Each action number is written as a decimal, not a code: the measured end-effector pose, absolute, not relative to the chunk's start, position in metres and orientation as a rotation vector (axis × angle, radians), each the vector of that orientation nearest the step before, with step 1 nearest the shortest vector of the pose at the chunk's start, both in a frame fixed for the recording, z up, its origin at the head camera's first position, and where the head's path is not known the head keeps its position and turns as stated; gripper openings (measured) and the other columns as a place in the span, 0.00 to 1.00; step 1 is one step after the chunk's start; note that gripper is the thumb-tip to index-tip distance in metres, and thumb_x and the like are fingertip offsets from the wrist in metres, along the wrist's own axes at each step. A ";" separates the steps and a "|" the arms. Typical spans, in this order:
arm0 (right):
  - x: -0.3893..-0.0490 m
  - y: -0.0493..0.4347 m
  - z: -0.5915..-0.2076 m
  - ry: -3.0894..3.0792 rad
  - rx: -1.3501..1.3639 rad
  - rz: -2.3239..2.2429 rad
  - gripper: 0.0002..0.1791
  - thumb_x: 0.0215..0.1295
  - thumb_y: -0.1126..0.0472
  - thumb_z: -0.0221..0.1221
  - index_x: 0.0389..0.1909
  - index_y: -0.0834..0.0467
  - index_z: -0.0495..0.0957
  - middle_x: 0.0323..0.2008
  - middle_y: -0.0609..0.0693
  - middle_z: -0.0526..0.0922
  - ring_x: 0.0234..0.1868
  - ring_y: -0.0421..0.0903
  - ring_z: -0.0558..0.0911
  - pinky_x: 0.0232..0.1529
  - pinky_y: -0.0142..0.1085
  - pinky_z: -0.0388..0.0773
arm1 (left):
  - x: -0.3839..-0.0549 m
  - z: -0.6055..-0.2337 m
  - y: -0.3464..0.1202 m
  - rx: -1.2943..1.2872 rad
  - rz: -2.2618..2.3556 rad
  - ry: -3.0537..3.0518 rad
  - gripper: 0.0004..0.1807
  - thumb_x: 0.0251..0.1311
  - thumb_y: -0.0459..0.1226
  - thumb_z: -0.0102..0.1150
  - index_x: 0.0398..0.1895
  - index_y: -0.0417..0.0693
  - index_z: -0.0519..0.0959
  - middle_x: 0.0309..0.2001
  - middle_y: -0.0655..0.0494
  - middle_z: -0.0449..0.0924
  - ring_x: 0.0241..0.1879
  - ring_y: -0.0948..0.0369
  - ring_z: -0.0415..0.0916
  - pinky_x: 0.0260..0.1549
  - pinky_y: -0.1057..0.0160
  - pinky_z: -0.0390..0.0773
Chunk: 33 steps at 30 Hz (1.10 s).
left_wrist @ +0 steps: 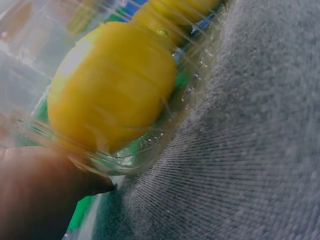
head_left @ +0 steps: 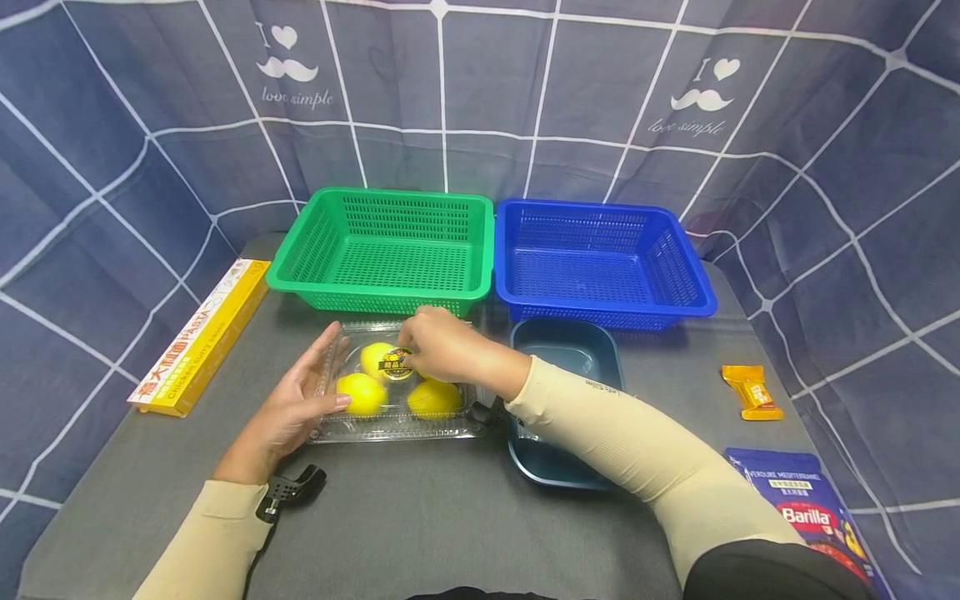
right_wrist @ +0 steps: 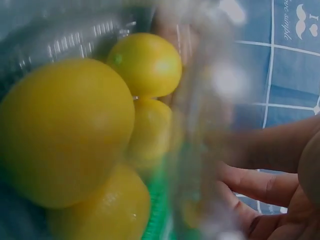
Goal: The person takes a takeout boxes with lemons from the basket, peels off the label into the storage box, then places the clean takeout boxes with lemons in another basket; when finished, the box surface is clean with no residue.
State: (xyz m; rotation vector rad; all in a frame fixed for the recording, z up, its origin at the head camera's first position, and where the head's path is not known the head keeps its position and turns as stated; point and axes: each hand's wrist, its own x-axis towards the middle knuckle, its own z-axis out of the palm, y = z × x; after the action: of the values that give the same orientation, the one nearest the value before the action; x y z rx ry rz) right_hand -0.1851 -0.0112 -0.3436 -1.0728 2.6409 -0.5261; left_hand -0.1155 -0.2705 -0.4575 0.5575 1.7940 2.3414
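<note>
Lemon box point(head_left: 397, 431) sits before the green basket point(head_left: 375, 300), lid point(head_left: 395, 364) seemingly still on and lemons point(head_left: 362, 392) inside, left hand point(head_left: 291, 410) gripping one end between thumb and fingers, right hand point(head_left: 453, 346) bent over the top, pinching what I cannot tell.

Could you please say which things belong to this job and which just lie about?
Job:
left hand
right hand
clear plastic box
yellow fruits
round label

Seemingly lying about:
green basket
blue basket
teal tray
pasta box
orange packet
Barilla pouch
</note>
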 end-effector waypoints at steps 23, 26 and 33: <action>-0.176 -0.011 -0.353 2.742 -1.028 -0.609 0.14 0.66 0.60 0.73 0.51 0.59 0.86 0.45 0.47 0.82 0.52 0.48 0.76 0.56 0.37 0.74 | -0.114 -0.455 -0.269 0.548 2.335 1.792 0.59 0.56 0.12 0.55 0.87 0.49 0.41 0.83 0.34 0.26 0.81 0.43 0.27 0.74 0.61 0.53; -0.176 -0.011 -0.353 2.747 -1.040 -0.631 0.14 0.65 0.61 0.73 0.49 0.59 0.86 0.45 0.47 0.82 0.52 0.48 0.76 0.56 0.35 0.74 | -0.114 -0.455 -0.270 0.530 2.336 1.788 0.59 0.56 0.12 0.55 0.87 0.51 0.42 0.83 0.34 0.27 0.82 0.43 0.27 0.74 0.60 0.54; -0.174 -0.010 -0.354 2.727 -1.076 -0.690 0.14 0.62 0.66 0.74 0.47 0.59 0.85 0.45 0.47 0.83 0.50 0.45 0.78 0.57 0.33 0.74 | -0.114 -0.455 -0.270 0.522 2.334 1.788 0.59 0.56 0.12 0.55 0.87 0.51 0.42 0.83 0.35 0.28 0.81 0.43 0.27 0.73 0.60 0.56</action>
State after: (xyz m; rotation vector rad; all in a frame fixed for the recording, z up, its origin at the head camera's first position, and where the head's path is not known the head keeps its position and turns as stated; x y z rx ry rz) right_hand -0.1737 -0.0104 -0.3542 -1.0756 2.7269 -0.6901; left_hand -0.1136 -0.2698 -0.4549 0.5224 1.7875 2.3340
